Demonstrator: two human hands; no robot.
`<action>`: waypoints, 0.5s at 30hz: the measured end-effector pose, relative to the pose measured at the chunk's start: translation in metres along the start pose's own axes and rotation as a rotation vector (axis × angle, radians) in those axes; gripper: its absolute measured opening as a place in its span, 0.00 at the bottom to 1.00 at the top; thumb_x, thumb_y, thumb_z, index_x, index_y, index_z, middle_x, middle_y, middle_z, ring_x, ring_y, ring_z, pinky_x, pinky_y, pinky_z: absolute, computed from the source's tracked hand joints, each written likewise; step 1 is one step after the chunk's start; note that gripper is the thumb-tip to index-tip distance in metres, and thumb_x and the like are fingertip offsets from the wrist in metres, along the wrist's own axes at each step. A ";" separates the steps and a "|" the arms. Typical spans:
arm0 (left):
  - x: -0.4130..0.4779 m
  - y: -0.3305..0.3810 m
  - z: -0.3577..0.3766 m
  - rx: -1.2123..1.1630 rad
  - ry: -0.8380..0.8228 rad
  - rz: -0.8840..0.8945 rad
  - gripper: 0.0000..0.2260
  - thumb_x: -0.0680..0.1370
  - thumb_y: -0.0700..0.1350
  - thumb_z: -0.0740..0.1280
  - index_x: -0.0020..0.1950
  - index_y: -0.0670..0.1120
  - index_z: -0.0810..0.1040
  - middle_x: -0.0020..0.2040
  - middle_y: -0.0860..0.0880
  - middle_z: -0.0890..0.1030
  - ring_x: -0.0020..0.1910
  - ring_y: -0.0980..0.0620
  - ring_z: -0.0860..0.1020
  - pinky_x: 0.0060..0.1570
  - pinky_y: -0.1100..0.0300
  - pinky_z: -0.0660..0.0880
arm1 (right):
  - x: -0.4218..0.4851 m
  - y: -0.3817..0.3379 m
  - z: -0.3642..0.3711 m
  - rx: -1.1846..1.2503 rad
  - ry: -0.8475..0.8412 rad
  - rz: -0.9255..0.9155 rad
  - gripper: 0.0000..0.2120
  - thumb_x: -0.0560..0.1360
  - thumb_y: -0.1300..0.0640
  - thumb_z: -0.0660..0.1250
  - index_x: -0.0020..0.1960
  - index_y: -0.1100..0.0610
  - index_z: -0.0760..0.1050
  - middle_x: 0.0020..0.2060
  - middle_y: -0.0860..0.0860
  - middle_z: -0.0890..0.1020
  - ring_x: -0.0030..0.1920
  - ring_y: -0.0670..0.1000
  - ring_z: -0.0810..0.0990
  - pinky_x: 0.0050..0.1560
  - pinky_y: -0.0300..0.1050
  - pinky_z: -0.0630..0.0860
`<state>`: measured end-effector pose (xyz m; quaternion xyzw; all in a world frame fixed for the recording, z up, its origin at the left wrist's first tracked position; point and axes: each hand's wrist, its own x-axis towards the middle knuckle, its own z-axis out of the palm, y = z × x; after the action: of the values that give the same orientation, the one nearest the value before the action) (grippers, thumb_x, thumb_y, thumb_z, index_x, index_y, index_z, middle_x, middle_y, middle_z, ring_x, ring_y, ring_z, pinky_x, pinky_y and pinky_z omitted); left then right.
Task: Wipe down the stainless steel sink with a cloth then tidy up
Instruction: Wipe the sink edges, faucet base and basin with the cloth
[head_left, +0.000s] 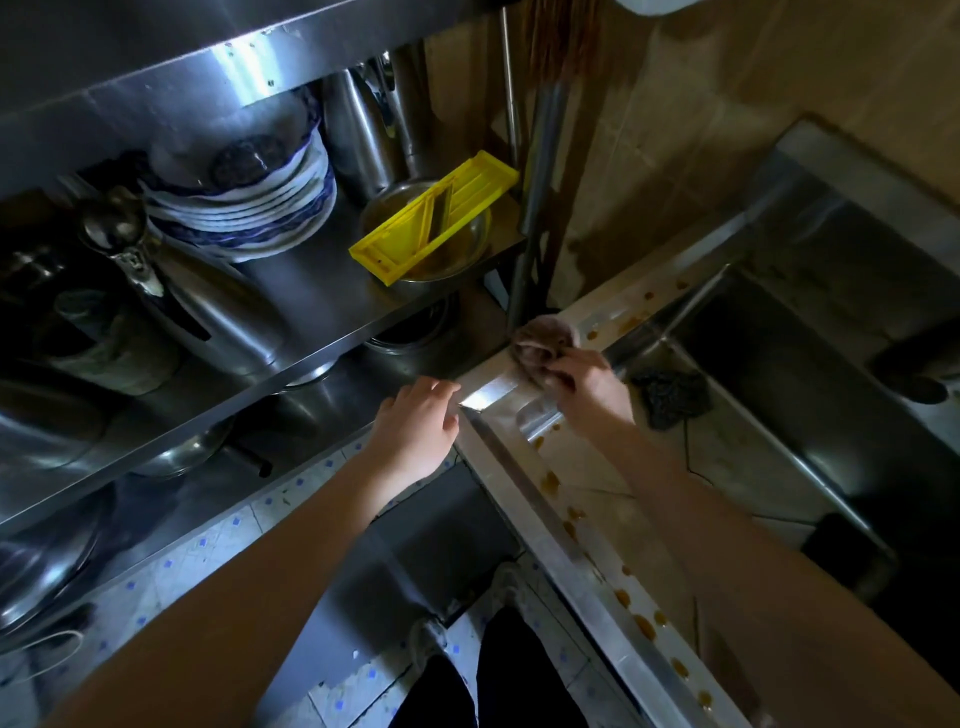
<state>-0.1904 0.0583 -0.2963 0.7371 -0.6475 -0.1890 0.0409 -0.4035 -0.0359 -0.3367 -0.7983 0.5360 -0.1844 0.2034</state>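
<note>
The right hand (584, 376) pressed a bunched brown cloth (544, 343) onto the corner of the steel sink rim (498, 389), with its fingers closed tight on it. The left hand (418, 423) lay flat at the rim's edge, fingers loose and a little apart, holding nothing. Brown spots (644, 626) dotted the rim. A dark scrubber (672, 395) sat in the basin. A yellow slicer (434, 215) lay across a metal bowl (467, 249) on the shelf.

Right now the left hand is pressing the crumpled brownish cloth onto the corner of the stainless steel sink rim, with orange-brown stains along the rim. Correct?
Not quite: the head view shows the right hand pressing the crumpled brownish cloth there; the left hand is empty. Orange-brown stains do dot the stainless steel sink rim.
</note>
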 end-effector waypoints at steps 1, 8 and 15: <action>0.002 0.002 0.001 -0.006 0.000 0.005 0.18 0.78 0.47 0.61 0.69 0.50 0.68 0.64 0.48 0.73 0.61 0.46 0.73 0.58 0.50 0.69 | 0.007 0.006 -0.006 0.009 0.004 0.024 0.05 0.73 0.57 0.70 0.48 0.52 0.81 0.48 0.52 0.82 0.45 0.51 0.79 0.41 0.34 0.70; 0.020 0.012 0.004 -0.027 0.023 0.023 0.16 0.78 0.46 0.62 0.66 0.50 0.70 0.62 0.48 0.75 0.59 0.46 0.74 0.55 0.52 0.69 | 0.053 0.054 -0.032 0.096 0.085 0.312 0.12 0.73 0.56 0.67 0.56 0.55 0.81 0.50 0.58 0.83 0.50 0.59 0.80 0.50 0.49 0.78; 0.046 0.031 0.006 0.014 0.020 0.040 0.16 0.78 0.46 0.62 0.66 0.48 0.69 0.62 0.47 0.75 0.59 0.46 0.75 0.55 0.53 0.70 | 0.038 0.045 -0.021 0.123 0.025 0.218 0.11 0.75 0.55 0.67 0.57 0.56 0.78 0.52 0.58 0.79 0.52 0.57 0.76 0.50 0.45 0.73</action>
<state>-0.2169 0.0097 -0.3030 0.7260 -0.6631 -0.1764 0.0461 -0.4356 -0.0890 -0.3392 -0.7190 0.6097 -0.2037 0.2642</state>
